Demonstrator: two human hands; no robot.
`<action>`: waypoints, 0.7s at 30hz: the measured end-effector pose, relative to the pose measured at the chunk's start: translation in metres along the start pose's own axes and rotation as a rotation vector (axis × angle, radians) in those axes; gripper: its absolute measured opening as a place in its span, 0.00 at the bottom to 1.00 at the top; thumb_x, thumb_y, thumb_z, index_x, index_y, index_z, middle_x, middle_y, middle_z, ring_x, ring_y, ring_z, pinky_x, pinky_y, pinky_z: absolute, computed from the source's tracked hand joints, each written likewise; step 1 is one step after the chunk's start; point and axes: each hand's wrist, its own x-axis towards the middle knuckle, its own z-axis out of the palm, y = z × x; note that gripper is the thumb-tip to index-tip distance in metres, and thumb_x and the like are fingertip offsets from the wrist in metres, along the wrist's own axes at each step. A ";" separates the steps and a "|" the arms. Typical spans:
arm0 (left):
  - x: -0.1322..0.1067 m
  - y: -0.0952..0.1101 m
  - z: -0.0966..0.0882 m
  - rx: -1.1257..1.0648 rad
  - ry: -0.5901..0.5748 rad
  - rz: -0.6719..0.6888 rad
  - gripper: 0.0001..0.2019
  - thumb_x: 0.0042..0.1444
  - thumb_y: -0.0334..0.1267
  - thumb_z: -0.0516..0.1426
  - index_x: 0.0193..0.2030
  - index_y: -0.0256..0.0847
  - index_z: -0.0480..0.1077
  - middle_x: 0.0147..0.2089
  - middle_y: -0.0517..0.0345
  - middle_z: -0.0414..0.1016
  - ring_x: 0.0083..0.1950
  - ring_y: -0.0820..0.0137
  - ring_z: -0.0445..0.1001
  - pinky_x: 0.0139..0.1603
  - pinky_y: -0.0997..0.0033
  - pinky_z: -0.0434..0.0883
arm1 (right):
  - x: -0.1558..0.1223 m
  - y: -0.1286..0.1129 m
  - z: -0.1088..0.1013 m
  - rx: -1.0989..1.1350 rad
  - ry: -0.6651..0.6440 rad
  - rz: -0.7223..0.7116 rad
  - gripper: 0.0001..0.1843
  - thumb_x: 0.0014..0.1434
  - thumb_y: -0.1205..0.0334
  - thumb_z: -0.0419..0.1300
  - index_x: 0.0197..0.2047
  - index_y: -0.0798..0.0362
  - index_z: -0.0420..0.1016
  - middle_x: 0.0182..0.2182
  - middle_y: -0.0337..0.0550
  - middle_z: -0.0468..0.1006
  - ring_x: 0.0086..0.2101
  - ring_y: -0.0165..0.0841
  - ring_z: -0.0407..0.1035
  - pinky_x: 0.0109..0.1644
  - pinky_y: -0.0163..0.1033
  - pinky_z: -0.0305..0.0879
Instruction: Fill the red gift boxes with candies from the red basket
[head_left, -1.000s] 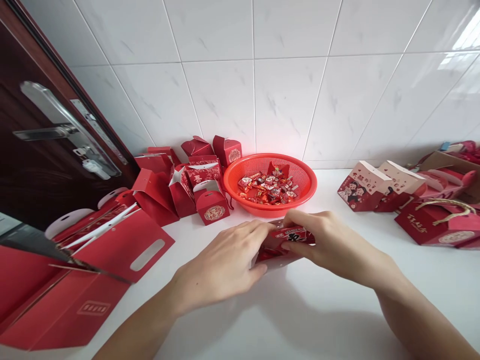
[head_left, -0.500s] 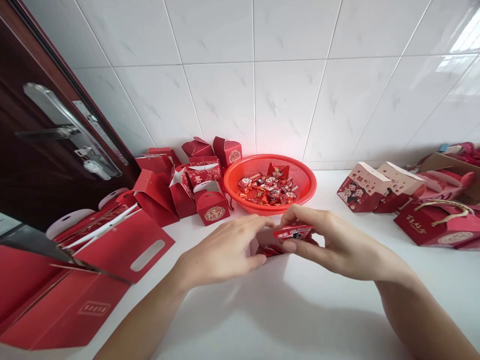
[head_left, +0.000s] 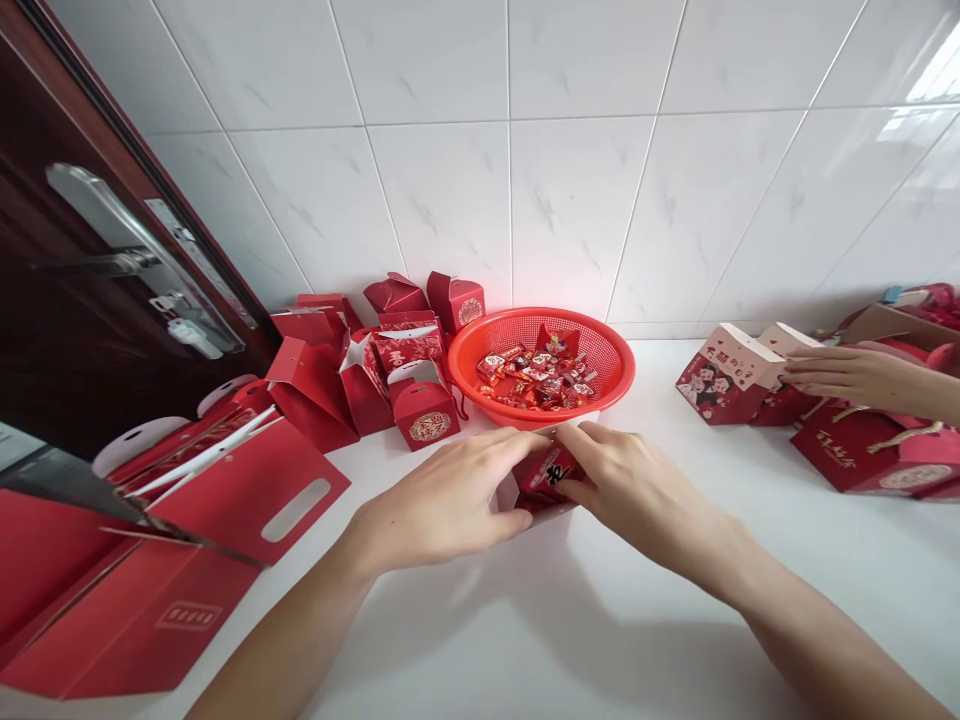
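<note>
My left hand (head_left: 442, 490) is wrapped around the left side of a small gift box (head_left: 508, 491), fingers at its back and thumb at its front. The box stands open at the top on the white table, mostly covered by my hands. A red candy packet (head_left: 545, 470) with dark lettering lies tilted in the opening. Pinching its right end are the thumb and fingers of my right hand (head_left: 645, 490). Just behind the box is a red plastic basket (head_left: 466, 375) with wrapped candies (head_left: 536, 375) in it.
Red gift boxes (head_left: 426, 405) crowd the left, with larger red carriers (head_left: 142, 610) nearer me, beside a dark door (head_left: 45, 200). At right, another person's hand (head_left: 877, 378) touches a group of printed boxes (head_left: 724, 375) and rope-handled boxes (head_left: 840, 445). A tiled wall (head_left: 435, 200) closes the back.
My right hand has moved left and lowered the candy packet into the box opening. My left hand stays on the box. Another person's hand has come in from the right, over the boxes there.
</note>
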 end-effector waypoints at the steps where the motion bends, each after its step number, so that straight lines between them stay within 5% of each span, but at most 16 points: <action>1: 0.000 -0.001 0.000 0.007 0.002 0.001 0.25 0.60 0.36 0.60 0.65 0.49 0.69 0.61 0.55 0.77 0.60 0.57 0.76 0.57 0.60 0.74 | 0.000 0.000 0.000 0.006 0.011 -0.008 0.07 0.63 0.72 0.61 0.43 0.54 0.71 0.36 0.45 0.80 0.30 0.33 0.74 0.31 0.35 0.59; 10: -0.004 -0.002 0.000 0.043 -0.053 0.083 0.29 0.59 0.28 0.59 0.67 0.52 0.67 0.65 0.57 0.75 0.63 0.59 0.75 0.62 0.60 0.72 | -0.014 0.008 -0.024 0.103 0.013 -0.177 0.11 0.67 0.69 0.58 0.49 0.50 0.78 0.35 0.44 0.82 0.30 0.33 0.75 0.35 0.36 0.67; 15: -0.001 -0.014 -0.006 -0.013 -0.068 0.089 0.31 0.53 0.26 0.59 0.65 0.47 0.71 0.66 0.56 0.75 0.65 0.59 0.74 0.65 0.60 0.71 | -0.027 0.019 -0.039 0.163 -0.031 -0.330 0.12 0.70 0.60 0.59 0.53 0.47 0.80 0.45 0.48 0.84 0.38 0.37 0.80 0.43 0.39 0.73; 21: 0.003 -0.008 -0.012 -0.052 -0.110 0.148 0.36 0.51 0.23 0.56 0.67 0.49 0.69 0.68 0.59 0.73 0.68 0.60 0.72 0.64 0.63 0.72 | -0.028 0.025 -0.041 0.139 -0.075 -0.336 0.17 0.70 0.59 0.59 0.60 0.45 0.77 0.52 0.48 0.83 0.45 0.40 0.81 0.46 0.42 0.75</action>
